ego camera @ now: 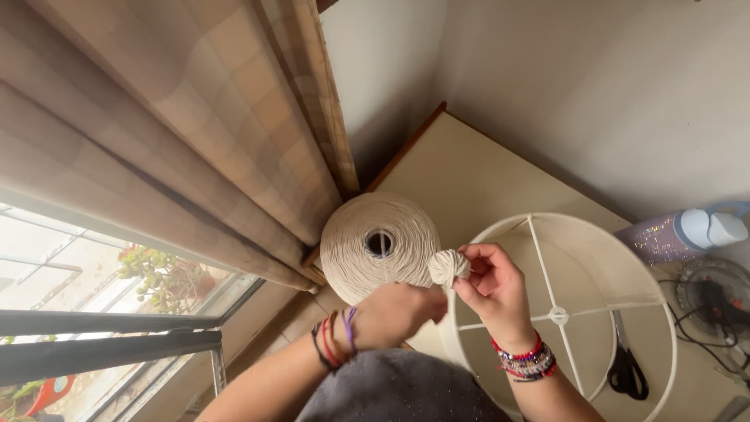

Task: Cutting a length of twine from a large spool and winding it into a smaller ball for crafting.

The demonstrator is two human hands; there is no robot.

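Note:
My right hand (494,287) pinches a small ball of cream cord (448,266) between thumb and fingers, just above the near rim of a white drum lampshade frame (601,227). My left hand (398,312) is curled closed right below the ball; its fingers are hidden, so whether it grips the cord I cannot tell. Behind both hands stands a large cone of the same cream cord (380,244), seen from the top. Bead bracelets circle both wrists.
Black-handled scissors (625,367) lie inside the lampshade frame. A glittery purple bottle with a pale cap (687,233) lies at the right, with a small black fan (715,301) below it. Checked curtains (195,117) and a window (101,312) fill the left. The cream tabletop (469,172) meets the wall.

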